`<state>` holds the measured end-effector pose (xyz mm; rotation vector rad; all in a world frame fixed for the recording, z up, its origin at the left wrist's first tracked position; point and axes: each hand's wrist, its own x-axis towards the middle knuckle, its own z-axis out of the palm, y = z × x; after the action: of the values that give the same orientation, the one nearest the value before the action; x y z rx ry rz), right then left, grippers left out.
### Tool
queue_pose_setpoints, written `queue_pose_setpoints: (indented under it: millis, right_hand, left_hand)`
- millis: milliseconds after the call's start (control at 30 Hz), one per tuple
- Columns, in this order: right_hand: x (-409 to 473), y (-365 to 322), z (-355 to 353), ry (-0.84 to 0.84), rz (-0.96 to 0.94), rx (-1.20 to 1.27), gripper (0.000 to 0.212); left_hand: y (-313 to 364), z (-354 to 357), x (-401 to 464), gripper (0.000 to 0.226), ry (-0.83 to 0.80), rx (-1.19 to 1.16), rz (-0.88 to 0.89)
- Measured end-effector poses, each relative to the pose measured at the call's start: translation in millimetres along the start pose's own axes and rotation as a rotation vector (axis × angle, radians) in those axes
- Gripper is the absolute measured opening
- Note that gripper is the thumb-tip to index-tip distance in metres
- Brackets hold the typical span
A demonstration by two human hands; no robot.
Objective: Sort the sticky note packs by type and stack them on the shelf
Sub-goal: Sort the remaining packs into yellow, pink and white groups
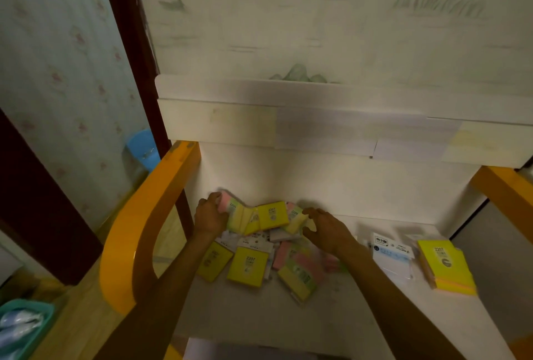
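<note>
A loose heap of sticky note packs [277, 258] lies on the white lower shelf [331, 316]: yellow square packs, pink-green-yellow striped packs and white ones. My left hand [209, 216] grips a pink and green striped pack [230, 209] at the heap's back left. A yellow pack [272, 215] leans between my hands. My right hand [328, 229] hovers with fingers spread and slightly curled beside a pale yellow striped pack [297, 219], holding nothing that I can see. At the right lie a white and blue pack [393, 258] and a thick yellow stack [445, 267].
Orange wooden side frames [135, 232] flank the shelf on both sides. A white upper shelf board [288, 126] overhangs the back. A blue bin [142, 149] stands on the floor at the left, and a teal basket [23, 328] sits at the lower left.
</note>
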<state>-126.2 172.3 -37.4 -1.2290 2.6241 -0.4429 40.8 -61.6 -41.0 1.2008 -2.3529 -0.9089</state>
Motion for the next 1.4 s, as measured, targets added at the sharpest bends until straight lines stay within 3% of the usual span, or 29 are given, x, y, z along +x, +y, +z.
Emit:
queue_pose_setpoints:
  millis: [300,467,600,800,1033,1233,1400]
  right_hand:
    - [28.9,-36.9,13.2,0.037,0.029,0.034,0.056]
    - [45.3,-61.7,28.8,0.038,0.057,-0.085,0.070]
    - [49.9,-70.0,39.6,0.057,0.091,-0.133,0.076]
    - [54.0,-67.1,36.6,0.009,0.180,0.017,0.091]
    - [55.8,-56.6,28.7,-0.048,0.234,0.183,0.072]
    - [52.7,-53.7,24.1,-0.036,0.217,0.251,0.069]
    - [38.9,-37.8,10.8,0.035,0.081,0.316,0.040]
  left_hand:
    - [-0.4,-29.6,-25.8,0.048,0.063,-0.353,0.065]
    - [-3.9,-37.5,-37.6,0.054,0.014,-0.533,0.039]
    - [-9.3,-38.2,-39.7,0.054,-0.028,-0.576,0.034]
    - [-9.9,-32.5,-39.8,0.050,-0.035,-0.598,0.007]
    - [-5.0,-28.0,-41.4,0.047,-0.033,-0.589,0.030]
    - [-4.0,-27.3,-42.9,0.051,-0.036,-0.596,0.011]
    - [2.7,-24.2,-43.7,0.062,-0.055,-0.608,0.029]
